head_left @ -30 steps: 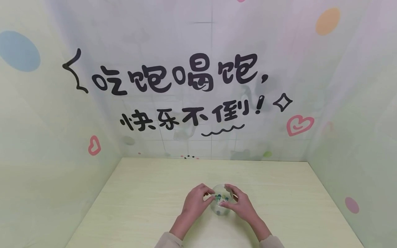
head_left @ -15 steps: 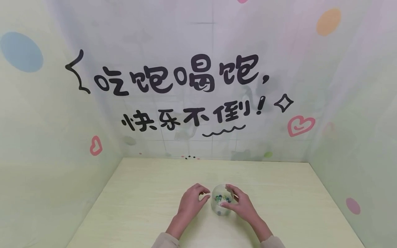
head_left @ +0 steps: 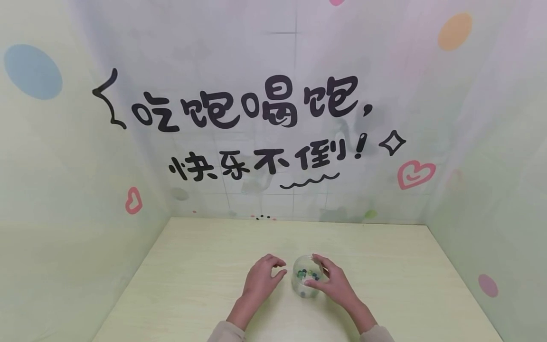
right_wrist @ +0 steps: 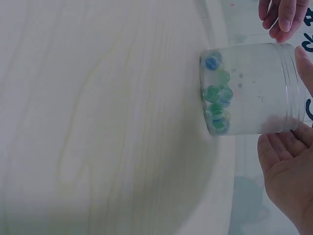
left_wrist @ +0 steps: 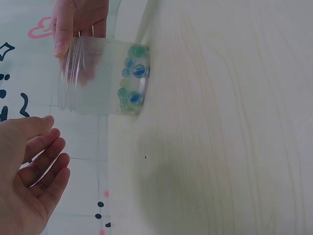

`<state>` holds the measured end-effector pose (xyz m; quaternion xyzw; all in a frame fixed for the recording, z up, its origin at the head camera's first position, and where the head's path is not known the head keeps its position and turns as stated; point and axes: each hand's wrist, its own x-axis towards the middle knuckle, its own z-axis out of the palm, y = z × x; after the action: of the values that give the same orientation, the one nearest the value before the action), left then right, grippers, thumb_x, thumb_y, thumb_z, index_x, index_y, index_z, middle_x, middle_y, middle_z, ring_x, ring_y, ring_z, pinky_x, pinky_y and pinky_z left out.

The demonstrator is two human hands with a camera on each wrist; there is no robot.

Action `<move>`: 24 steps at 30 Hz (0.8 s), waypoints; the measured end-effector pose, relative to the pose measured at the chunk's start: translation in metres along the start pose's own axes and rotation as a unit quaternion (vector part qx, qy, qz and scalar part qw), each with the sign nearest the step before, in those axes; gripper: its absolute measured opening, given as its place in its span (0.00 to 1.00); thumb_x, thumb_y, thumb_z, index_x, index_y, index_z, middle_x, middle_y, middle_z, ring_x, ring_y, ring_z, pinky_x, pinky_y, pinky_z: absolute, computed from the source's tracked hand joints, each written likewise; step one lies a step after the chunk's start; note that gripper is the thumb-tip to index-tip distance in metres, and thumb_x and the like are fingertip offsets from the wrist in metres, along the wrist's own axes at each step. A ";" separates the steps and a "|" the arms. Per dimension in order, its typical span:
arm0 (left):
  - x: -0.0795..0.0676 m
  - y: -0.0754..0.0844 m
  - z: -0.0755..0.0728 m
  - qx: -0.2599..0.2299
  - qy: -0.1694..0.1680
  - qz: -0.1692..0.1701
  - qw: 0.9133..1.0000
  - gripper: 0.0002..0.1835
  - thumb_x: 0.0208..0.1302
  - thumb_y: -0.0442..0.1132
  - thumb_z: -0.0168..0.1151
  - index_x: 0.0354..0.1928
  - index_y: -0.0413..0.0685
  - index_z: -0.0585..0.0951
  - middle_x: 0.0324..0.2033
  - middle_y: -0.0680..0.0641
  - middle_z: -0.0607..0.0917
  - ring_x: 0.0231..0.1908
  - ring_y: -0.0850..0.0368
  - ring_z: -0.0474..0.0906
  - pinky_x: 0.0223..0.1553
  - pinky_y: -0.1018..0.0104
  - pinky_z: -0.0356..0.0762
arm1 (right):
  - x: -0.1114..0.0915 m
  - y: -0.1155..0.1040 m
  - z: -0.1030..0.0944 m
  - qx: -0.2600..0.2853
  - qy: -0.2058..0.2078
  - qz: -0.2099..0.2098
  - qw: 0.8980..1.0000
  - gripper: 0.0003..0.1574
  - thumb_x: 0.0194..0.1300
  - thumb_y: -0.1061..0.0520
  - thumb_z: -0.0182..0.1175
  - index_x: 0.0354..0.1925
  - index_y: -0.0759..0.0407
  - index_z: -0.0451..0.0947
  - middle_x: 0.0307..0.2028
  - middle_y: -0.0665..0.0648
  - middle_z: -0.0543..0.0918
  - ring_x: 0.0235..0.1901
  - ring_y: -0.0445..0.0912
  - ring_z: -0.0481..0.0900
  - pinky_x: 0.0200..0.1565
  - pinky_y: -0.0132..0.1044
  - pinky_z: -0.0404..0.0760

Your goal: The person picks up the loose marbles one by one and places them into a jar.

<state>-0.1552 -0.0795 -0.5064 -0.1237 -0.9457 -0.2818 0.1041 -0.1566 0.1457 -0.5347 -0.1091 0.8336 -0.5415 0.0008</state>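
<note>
A clear jar (head_left: 301,289) with a threaded neck stands upright on the table, several blue and green glass marbles (left_wrist: 139,71) gathered at its bottom. My right hand (head_left: 339,284) grips the jar around its upper part from the right, thumb on the near side and fingers on the far side. To the jar's left, my left hand (head_left: 261,280) is held apart from it, fingers loosely bent and nothing between them. The right wrist view shows the right fingers (right_wrist: 281,147) at the threaded neck, with the left fingertips just across from it.
The pale wood-grain table (head_left: 192,266) spreads around both hands. A printed backdrop (head_left: 235,199) with dark writing rises at its far edge, and patterned side panels (head_left: 504,228) stand to the left and right.
My left hand has drawn away from the jar's rim toward the left. The right hand has kept its grip on the jar, which stays in place.
</note>
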 end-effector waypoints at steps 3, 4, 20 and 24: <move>0.000 -0.001 0.000 0.001 -0.003 0.000 1.000 0.08 0.61 0.44 0.70 0.42 0.54 0.87 0.38 0.55 0.85 0.41 0.56 0.83 0.41 0.65 0.83 | 0.000 -0.001 -0.001 -0.002 -0.005 -0.001 1.000 0.47 0.55 0.56 0.75 0.68 0.65 0.67 0.66 0.65 0.75 0.68 0.62 0.70 0.66 0.53 0.73; 0.000 -0.001 0.000 0.001 -0.005 0.000 1.000 0.08 0.62 0.44 0.70 0.42 0.54 0.86 0.39 0.55 0.85 0.41 0.56 0.83 0.41 0.65 0.83 | 0.001 -0.001 -0.001 -0.004 -0.007 -0.003 1.000 0.47 0.55 0.56 0.75 0.68 0.66 0.67 0.66 0.66 0.75 0.68 0.62 0.70 0.66 0.53 0.73; 0.003 -0.003 -0.002 0.008 -0.012 -0.001 1.000 0.13 0.62 0.45 0.70 0.47 0.51 0.85 0.45 0.52 0.87 0.48 0.53 0.84 0.47 0.59 0.84 | 0.005 -0.003 -0.008 -0.023 -0.026 -0.027 0.999 0.46 0.57 0.54 0.73 0.68 0.68 0.66 0.65 0.66 0.75 0.66 0.61 0.72 0.65 0.51 0.74; 0.003 -0.004 -0.002 0.011 -0.019 -0.005 1.000 0.15 0.62 0.46 0.69 0.49 0.50 0.85 0.47 0.50 0.87 0.51 0.51 0.83 0.49 0.57 0.84 | 0.006 -0.005 -0.012 -0.027 -0.024 -0.032 0.999 0.45 0.58 0.54 0.73 0.67 0.70 0.66 0.65 0.68 0.75 0.66 0.62 0.71 0.66 0.52 0.73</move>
<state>-0.1591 -0.0834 -0.5059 -0.1232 -0.9511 -0.2698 0.0864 -0.1632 0.1534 -0.5249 -0.1487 0.8439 -0.5154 0.0009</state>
